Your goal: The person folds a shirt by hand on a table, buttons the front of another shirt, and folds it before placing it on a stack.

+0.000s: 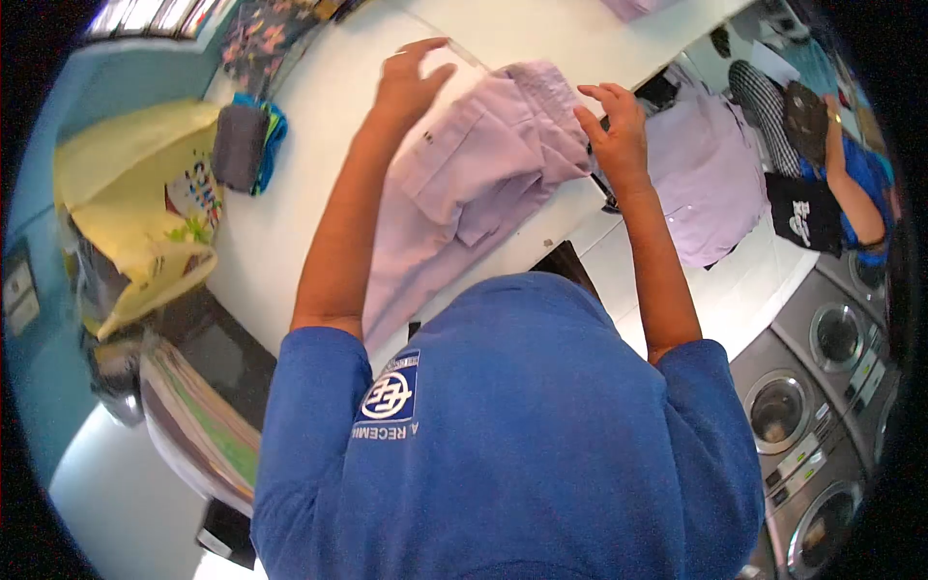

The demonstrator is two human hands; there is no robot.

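A pale pink garment (474, 159) lies partly folded on the white table (290, 174), its gathered waistband at the upper right and a long part trailing toward my body. My left hand (411, 82) is raised at the garment's upper left, fingers apart and holding nothing. To the right of the waistband, my right hand (619, 130) is also raised, with thumb and fingers spread and nothing between them.
A yellow bag (145, 184) and folded dark cloths (242, 145) are at the left. More pink cloth (706, 174) lies at the right. Beyond it, a co-worker's arm (851, 188) handles dark clothes. Washing machines (778, 411) stand at the lower right.
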